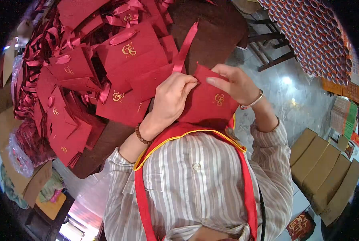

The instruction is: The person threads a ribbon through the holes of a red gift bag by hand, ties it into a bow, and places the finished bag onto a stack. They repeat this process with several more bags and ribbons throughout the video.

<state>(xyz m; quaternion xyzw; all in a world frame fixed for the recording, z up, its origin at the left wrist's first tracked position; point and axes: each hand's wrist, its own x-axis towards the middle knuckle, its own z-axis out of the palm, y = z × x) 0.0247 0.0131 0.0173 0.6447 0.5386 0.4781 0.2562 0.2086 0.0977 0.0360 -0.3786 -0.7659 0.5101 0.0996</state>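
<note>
A dark red paper gift bag with a gold monogram lies in front of my body, between my hands. My left hand, with a beaded bracelet, is closed in a pinch at the bag's upper left edge. From behind its fingers a red satin ribbon sticks up, its far end loose. My right hand, wearing a bangle, grips the bag's top edge between thumb and fingers. What exactly lies between the left fingertips is partly hidden; the ribbon seems to run into them.
Many similar red bags with ribbon handles pile up on the brown-covered table at left. Wooden stool legs stand on the grey floor at right. Round items fill the upper right; cardboard boxes sit lower right.
</note>
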